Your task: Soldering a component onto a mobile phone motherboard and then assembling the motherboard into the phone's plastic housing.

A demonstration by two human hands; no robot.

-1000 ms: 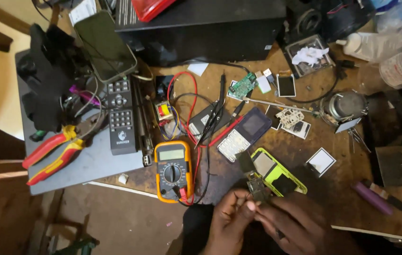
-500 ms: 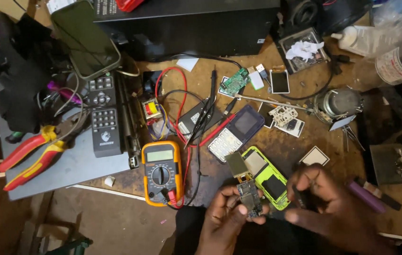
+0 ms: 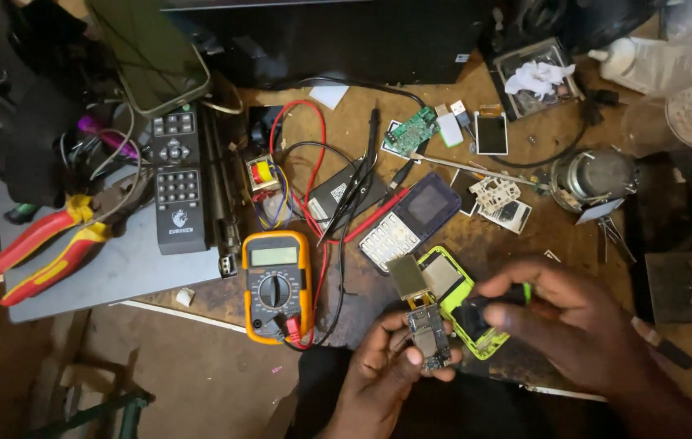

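Head view shows a crowded workbench [image 3: 524,244]: an orange meter [image 3: 277,284] with red and black leads, a black remote [image 3: 177,191], red-handled pliers [image 3: 49,244], a keypad phone [image 3: 407,219] and a small green board [image 3: 411,130]. The left hand [image 3: 382,382] grips a small grey circuit board [image 3: 429,337] with a screen attached, low at the bench's front edge. The right hand [image 3: 581,321] pinches a small black part [image 3: 476,313] just over a lime-green phone shell [image 3: 459,297], partly covering it.

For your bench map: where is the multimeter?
Head view, lower centre-left: the orange multimeter lies on the workbench, right of the black remote.
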